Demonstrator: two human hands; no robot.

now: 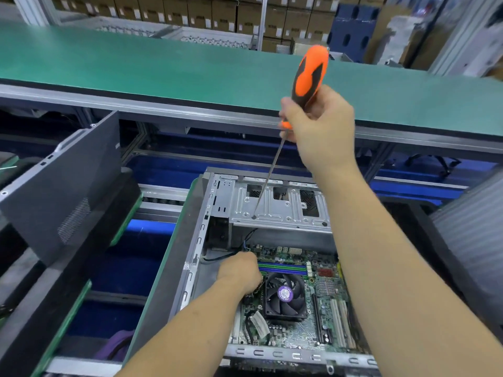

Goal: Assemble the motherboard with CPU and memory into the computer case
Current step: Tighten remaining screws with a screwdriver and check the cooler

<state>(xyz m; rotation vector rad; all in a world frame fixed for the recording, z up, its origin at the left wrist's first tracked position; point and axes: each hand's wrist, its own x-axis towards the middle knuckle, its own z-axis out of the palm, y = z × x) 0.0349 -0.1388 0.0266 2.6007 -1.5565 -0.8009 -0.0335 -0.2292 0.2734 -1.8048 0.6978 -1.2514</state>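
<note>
Right grip [318,126] raised, clenched around orange screwdriver [309,77]; left grip [239,273] curled low on motherboard [299,330], contents hidden.

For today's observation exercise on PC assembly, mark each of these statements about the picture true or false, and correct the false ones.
1. The right hand grips an orange and black screwdriver. True.
2. The screwdriver tip is over the CPU fan. False: it is at the metal drive cage.
3. The left hand is on the motherboard beside the fan. True.
4. The motherboard lies on the green bench. False: it sits inside the computer case.
</note>
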